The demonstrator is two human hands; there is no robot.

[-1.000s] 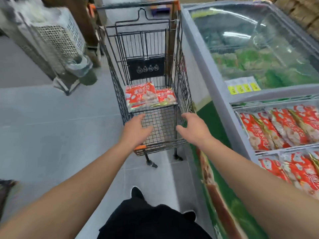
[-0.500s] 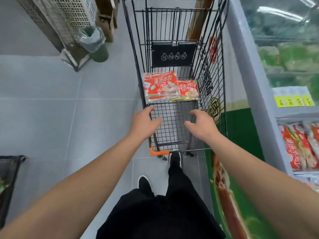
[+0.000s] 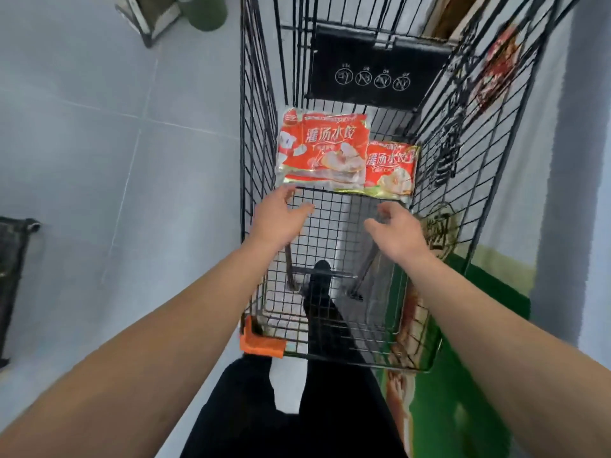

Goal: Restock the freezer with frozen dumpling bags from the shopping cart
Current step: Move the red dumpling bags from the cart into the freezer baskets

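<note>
Two red dumpling bags lie on the wire floor of the black shopping cart [image 3: 261, 166]. The larger bag [image 3: 322, 150] is on the left and overlaps a smaller bag [image 3: 391, 168] to its right. My left hand [image 3: 279, 219] reaches into the cart with spread, relaxed fingers, its fingertips just short of the larger bag's near edge. My right hand [image 3: 396, 233] hovers over the wire floor below the smaller bag, fingers loosely bent and holding nothing. The freezer's grey side wall [image 3: 575, 193] runs along the right of the cart.
An orange corner guard [image 3: 261, 343] marks the cart's near left corner. A black sign panel [image 3: 373, 74] hangs on the cart's far end. Grey tiled floor [image 3: 99, 160] spreads to the left, with a dark basket [image 3: 13, 269] at the left edge. My black-trousered legs stand below.
I have stepped closer and leaned over the cart, so the freezer's inside has left the view. Both hands have moved forward inside the cart toward the bags.
</note>
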